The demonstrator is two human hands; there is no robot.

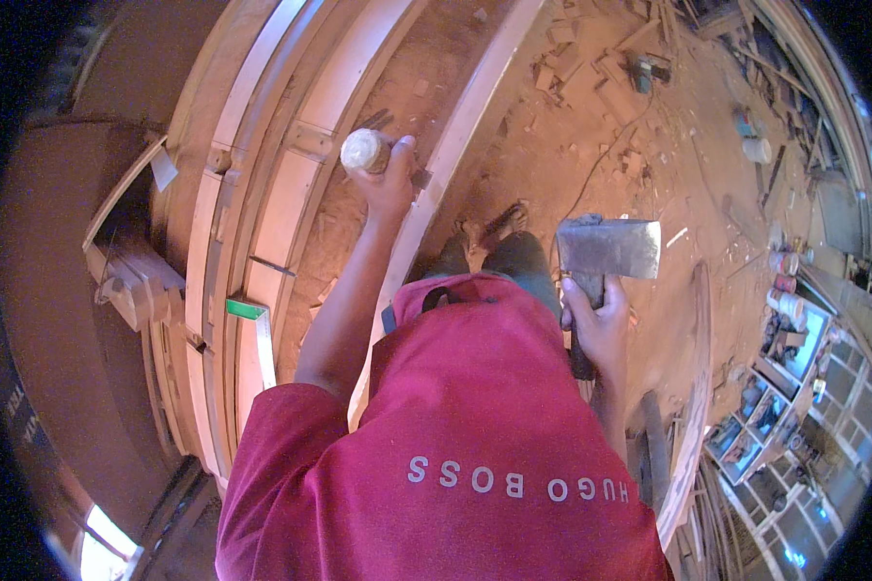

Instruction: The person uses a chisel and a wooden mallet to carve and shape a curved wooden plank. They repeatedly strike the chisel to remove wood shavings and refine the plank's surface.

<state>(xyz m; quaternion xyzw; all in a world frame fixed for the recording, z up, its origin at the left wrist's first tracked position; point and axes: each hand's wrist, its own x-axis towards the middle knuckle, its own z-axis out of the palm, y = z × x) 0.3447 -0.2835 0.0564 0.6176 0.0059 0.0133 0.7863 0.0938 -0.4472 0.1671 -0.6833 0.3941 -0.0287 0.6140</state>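
My left hand (391, 184) is closed round what looks like a chisel (365, 152), its pale, rounded handle end facing up. A short dark metal part shows on the other side of the fist, beside a long wooden beam (465, 121). In my right hand (599, 324) is a hatchet (610, 249) with a broad grey metal head. Its dark handle runs down through my fingers, and the head is apart from the chisel. Left of my left forearm, a try square (246, 309) with a green stock lies on the timber.
Several long planks (305, 184) run side by side on the left. Wood offcuts (572, 63) litter the brown floor, with a cable (601, 160) among them. At the right stand a white bucket (757, 150) and a compartmented box (746, 450) holding small items.
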